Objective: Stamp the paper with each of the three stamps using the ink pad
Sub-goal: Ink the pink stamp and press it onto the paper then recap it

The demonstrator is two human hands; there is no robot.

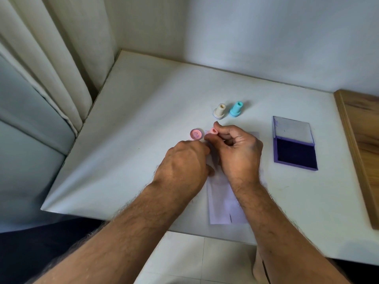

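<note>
1. A small pink stamp (213, 131) is pinched between the thumb and fingertips of the right hand (235, 148), lying tilted with its hollow handle end turned toward the camera, just above the far end of the paper (222, 201).
2. A round pink cap (197, 134) with a purple-stained inside is seen lying face up on the table (123, 140), just left of the paper's far end and just beside the pink stamp.
3. The left hand (184, 162) is held knuckles up at the paper's left edge, its fingers curled under; its fingertips are hidden near the cap, so whether anything is pinched by it cannot be told.
4. The paper, a pale narrow sheet, is laid flat on the table, running from the near table edge away toward the hands; its far part is covered by both hands and the right forearm. A short dark mark is seen near its near end.
5. A cream stamp (219, 111) and a turquoise stamp (235, 109) are stood upright side by side, close together but apart, beyond the paper's far end.
6. A purple ink pad (295, 154) is laid open to the right of the paper, well apart from it, with the dark pad nearer and the pale lid inside folded back on the far side.
7. A wooden board (361, 140) is seen at the right edge of the table, farther from the paper than the ink pad.
8. A pale curtain (51, 68) is hung far to the left of the paper, beside the table.
</note>
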